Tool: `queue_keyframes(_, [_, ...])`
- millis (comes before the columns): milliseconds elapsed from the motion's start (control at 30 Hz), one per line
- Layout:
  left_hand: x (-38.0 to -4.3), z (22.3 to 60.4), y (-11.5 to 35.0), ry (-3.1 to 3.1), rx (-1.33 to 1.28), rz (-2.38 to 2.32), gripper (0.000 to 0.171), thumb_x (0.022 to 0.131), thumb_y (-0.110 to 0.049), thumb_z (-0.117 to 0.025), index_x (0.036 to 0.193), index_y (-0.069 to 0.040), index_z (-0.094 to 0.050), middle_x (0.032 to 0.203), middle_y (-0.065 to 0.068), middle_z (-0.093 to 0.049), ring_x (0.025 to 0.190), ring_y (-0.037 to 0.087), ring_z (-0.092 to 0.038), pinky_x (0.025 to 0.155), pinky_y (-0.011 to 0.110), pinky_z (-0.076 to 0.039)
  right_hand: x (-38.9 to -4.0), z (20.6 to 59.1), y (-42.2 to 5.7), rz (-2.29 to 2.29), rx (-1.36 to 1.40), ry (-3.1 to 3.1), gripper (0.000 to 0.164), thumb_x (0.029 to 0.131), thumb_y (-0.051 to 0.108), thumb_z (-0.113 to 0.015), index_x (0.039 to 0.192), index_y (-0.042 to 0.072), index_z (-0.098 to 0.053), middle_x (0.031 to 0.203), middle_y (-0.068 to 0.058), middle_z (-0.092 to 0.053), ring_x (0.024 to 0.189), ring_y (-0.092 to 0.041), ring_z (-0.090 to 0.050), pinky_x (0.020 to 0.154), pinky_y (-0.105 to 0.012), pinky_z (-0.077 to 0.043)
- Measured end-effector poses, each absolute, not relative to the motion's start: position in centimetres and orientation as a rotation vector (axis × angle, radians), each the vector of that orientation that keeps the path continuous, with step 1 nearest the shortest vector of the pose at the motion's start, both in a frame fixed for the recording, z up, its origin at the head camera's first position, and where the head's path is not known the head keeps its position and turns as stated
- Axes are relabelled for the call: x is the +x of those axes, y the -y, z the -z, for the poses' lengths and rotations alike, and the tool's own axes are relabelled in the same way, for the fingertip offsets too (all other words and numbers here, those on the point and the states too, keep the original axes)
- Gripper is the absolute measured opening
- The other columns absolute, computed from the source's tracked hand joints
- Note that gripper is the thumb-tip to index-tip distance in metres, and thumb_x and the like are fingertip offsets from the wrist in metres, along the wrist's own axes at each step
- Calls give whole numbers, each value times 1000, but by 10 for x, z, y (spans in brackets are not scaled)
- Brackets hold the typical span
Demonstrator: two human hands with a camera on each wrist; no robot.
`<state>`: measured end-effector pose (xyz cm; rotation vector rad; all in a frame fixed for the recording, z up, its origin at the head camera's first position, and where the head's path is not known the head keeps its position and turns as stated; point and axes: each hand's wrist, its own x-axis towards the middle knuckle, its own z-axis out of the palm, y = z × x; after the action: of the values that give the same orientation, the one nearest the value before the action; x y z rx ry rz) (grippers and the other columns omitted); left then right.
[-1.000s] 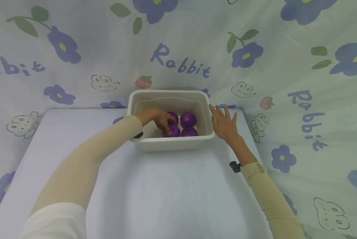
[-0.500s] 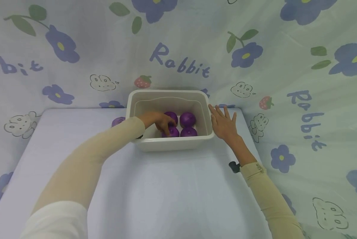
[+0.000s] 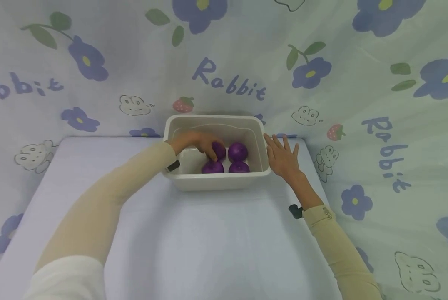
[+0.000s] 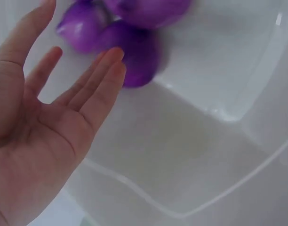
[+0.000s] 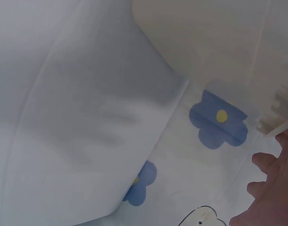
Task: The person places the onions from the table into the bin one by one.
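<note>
In the head view, a white plastic box holds several purple onions in two rows. My left hand reaches down into it from the left, at the rear left onion. The left wrist view shows that hand's palm with fingers extended, fingertips overlapping a dark purple onion. Beside this one are a front left onion, a rear right onion and a front right onion. My right hand lies with spread fingers against the box's right end.
The box stands on a white-covered table, near its back edge. Behind and to the right hangs a curtain printed with flowers and rabbits. My left sleeve covers part of the table left of the box.
My left hand has moved back from the front left onion to the rear left one. A purple onion seen left of the box earlier is now hidden by the sleeve. The right hand stays put.
</note>
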<state>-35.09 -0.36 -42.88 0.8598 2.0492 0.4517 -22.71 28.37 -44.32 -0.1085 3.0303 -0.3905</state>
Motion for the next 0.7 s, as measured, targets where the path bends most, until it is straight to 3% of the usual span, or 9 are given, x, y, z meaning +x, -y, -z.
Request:
queue_keyframes(133, [-356, 412, 12, -2094, 939, -483, 68, 92, -18, -72, 149, -5, -38, 137, 25, -52, 120, 35, -56, 94, 41, -52, -226, 444, -285, 381, -102, -3024, 55, 109, 40, -11, 162, 27, -12, 165, -9, -14, 150, -37, 6, 111, -67, 14])
queue_keyframes(267, [-355, 390, 27, -2117, 983, -577, 67, 92, -19, -74, 149, -7, -41, 128, 24, -62, 121, 33, -58, 103, 42, -45, -226, 444, -285, 370, -95, -3021, 55, 109, 40, -11, 162, 27, -12, 165, -10, -14, 150, -38, 5, 111, -68, 13])
queue_keyframes(433, [-350, 362, 59, -2125, 895, -761, 70, 93, -19, -73, 152, -10, -37, 142, 26, -50, 133, 38, -47, 110, 50, -39, -225, 443, -283, 380, -91, -3018, 55, 109, 40, -13, 162, 27, -13, 165, -10, -14, 150, -38, 5, 111, -67, 15])
queue_keyframes(700, [-347, 351, 134, -2275, 774, -997, 70, 94, -17, -71, 153, -9, -35, 150, 25, -40, 133, 42, -45, 105, 58, -42, -226, 442, -281, 362, -90, -3029, 55, 109, 41, -13, 162, 27, -13, 165, -10, -14, 150, -38, 4, 111, -67, 14])
